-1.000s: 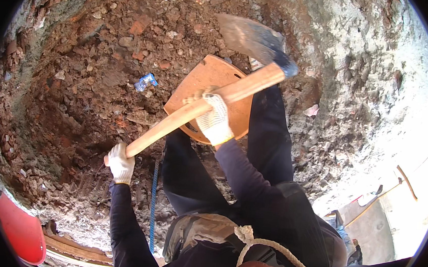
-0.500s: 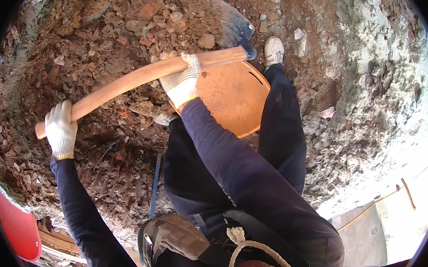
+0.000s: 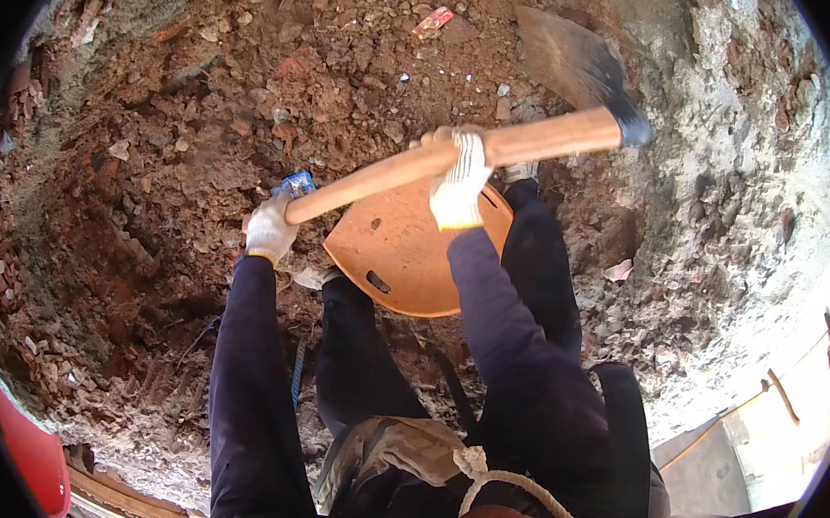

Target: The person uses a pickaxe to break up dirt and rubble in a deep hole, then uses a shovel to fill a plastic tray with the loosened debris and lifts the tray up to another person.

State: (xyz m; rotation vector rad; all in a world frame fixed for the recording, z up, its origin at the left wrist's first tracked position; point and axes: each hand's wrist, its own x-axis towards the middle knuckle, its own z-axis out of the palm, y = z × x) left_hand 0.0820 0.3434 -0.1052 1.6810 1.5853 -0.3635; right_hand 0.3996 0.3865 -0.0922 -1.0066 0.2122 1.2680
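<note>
A hoe [image 3: 372, 185] with a thick wooden handle and a broad metal blade slants across the view, rising to the right. My left hand [image 3: 269, 230], in a white knit glove, is closed around the handle's near-left end. My right hand [image 3: 460, 187], gloved alike, grips the handle further up toward the blade. The blade [image 3: 569, 58] is blurred and hangs at the upper right above the soil. Beneath the handle, between my feet, lies an orange scoop-shaped pan [image 3: 400, 263] with slots, partly hidden by the handle and my right hand.
Loose brown soil and rubble [image 3: 153, 144] cover the ground. A blue wrapper [image 3: 295, 184] lies by my left hand, a red packet [image 3: 433, 22] farther off. A pale, rough bank [image 3: 728, 185] rises at right. A red container [image 3: 27, 444] stands lower left.
Both hands have carried the hoe to the right, and its blade has swung away from the soil heap. More of the pan shows, and the blue wrapper and red packet now appear.
</note>
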